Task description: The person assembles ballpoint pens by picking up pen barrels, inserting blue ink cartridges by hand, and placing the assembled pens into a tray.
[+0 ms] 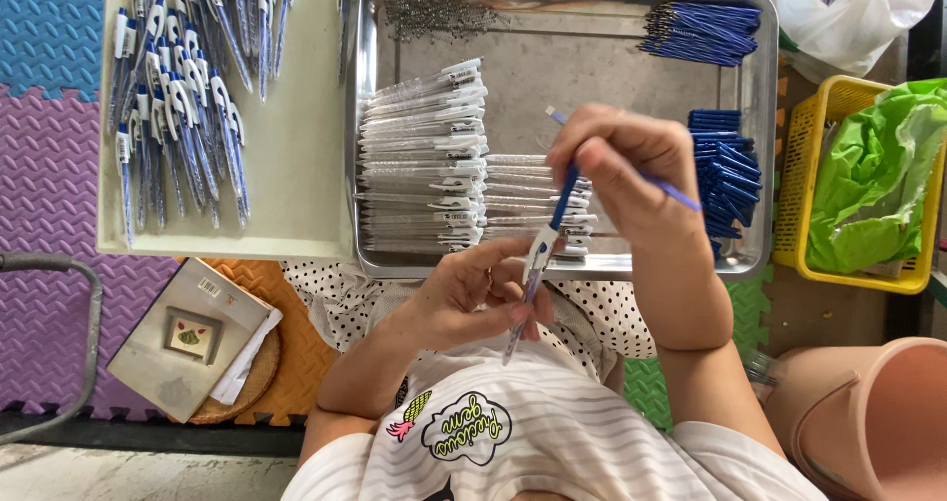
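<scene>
Your left hand is closed around a clear pen barrel with a white clip, holding it slanted just near of the metal tray. Your right hand pinches a blue refill between thumb and fingers, its lower end at the top of the barrel; a second thin blue piece sticks out to the right from the same hand.

The metal tray lies straight ahead of you. Stacked in its left and middle part are rows of clear barrels with white clips. A heap of small metal springs sits in its far left corner. Blue refills lie bundled in the far right corner, and more blue refills along the right side.

Left of it, the cream tray carries finished pens in blue and white, piled toward its left and far parts. To the right, a yellow basket holds a green plastic bag. A pink bucket stands near right.
</scene>
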